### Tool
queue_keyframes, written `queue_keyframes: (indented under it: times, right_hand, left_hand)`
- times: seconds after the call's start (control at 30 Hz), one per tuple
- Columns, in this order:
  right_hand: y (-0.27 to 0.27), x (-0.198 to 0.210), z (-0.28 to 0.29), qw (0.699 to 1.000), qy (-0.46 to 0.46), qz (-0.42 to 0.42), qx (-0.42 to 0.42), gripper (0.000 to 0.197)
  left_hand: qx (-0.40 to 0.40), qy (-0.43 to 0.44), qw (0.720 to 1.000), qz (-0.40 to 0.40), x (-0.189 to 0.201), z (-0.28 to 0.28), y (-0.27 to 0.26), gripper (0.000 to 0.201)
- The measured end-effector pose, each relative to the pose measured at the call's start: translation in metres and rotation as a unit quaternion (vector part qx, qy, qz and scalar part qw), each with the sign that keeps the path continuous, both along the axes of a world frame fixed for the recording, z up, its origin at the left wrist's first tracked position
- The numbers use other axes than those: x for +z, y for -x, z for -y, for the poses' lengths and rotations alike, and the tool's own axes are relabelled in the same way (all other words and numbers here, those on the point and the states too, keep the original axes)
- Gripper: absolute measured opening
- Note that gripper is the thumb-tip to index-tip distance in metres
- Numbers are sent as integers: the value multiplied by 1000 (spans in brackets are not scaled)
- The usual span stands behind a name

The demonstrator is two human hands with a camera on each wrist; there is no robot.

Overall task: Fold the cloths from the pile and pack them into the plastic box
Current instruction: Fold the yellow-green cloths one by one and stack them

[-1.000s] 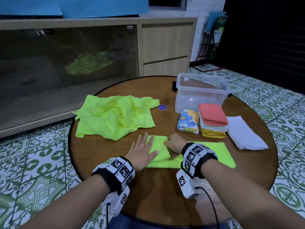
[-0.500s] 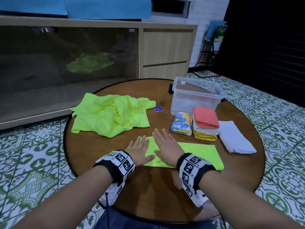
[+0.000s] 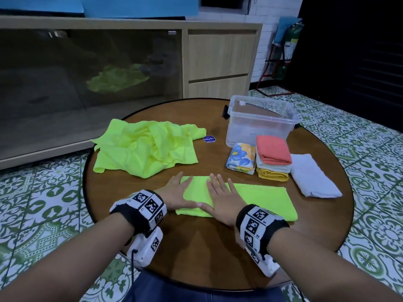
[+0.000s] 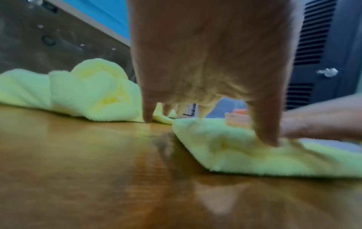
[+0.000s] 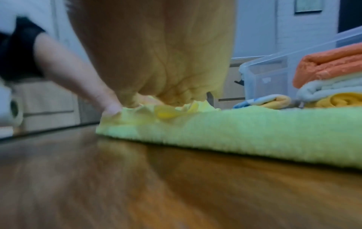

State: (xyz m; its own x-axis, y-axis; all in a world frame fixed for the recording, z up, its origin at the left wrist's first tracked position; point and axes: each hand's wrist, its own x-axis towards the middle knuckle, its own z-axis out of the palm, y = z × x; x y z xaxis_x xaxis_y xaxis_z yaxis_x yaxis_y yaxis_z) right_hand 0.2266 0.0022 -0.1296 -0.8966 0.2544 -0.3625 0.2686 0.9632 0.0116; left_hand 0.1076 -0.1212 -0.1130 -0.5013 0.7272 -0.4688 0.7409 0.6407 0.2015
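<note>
Both hands flat, fingers straight, nothing gripped. Left hand (image 3: 174,196) presses the 9 o'clock end of the folded green cloth (image 3: 257,200); right hand (image 3: 220,202) lies just beside it on the same end.

Folded green cloth: near centre of table (image 3: 196,247), long axis 9-to-3 o'clock, far-right end tilted slightly toward 4.

Left wrist view only: left thumb (image 4: 264,131) dents the cloth; other fingertips touch bare table just off its edge. Right wrist view only: cloth bunched up under the right palm.

Toward 11 o'clock: loose green pile (image 3: 148,147). Toward 1 o'clock: floral cloth (image 3: 241,158), a stack with orange cloth (image 3: 273,150) on top, white cloth (image 3: 311,175). Beyond them, plastic box (image 3: 259,120), upright, lid off.
</note>
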Motion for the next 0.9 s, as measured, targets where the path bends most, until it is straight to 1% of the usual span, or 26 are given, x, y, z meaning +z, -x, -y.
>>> queue_keyframes:
  times: [0.03,0.07,0.13,0.2,0.27,0.37,0.43,0.5,0.57,0.63,0.67,0.73,0.8,0.83,0.9]
  right_hand:
    - [0,4,-2,1000,5,4,-7,90]
    - [-2,9,-4,1000,16,11,-9,84]
    - [-5,17,-7,999,29,23,17,83]
    - [-8,21,-8,996,-4,30,81,82]
    - [-9,20,-7,992,-39,40,114,74]
    - [-8,23,-6,993,-15,48,105,61]
    - [-6,27,-6,993,-13,32,111,57]
    - [-5,27,-6,992,-24,34,117,57]
    - [-7,23,-2,992,-15,75,103,63]
    - [-11,17,2,991,6,101,83,73]
    - [-12,16,3,992,12,102,79,74]
    - [-12,15,0,993,16,90,80,73]
    - [-10,17,-3,995,23,52,80,71]
    - [-9,17,-4,997,22,25,76,74]
    - [-8,13,-6,998,24,-8,49,90]
  left_hand:
    - [-44,21,999,-16,0,2,-1,99]
    - [-86,38,995,-38,0,4,-3,102]
    - [-136,47,987,-65,-2,5,-7,97]
    - [-137,42,988,-54,-4,4,-10,84]
    - [-128,48,990,-30,-4,2,-12,75]
    - [-129,46,990,-9,2,4,-11,63]
    - [-130,31,991,-12,5,7,-9,59]
    - [-141,33,989,-32,3,8,-10,60]
    - [-145,47,988,-41,-1,9,-14,63]
    - [-128,41,991,-24,-1,8,-18,64]
    - [-113,28,993,-11,-1,6,-18,62]
    - [-73,-19,997,1,-1,4,-14,54]
    - [-22,-58,998,-21,-2,0,-9,51]
    - [8,-68,997,-35,-2,-2,-7,53]
    - [82,-73,993,-45,-3,-7,-6,63]
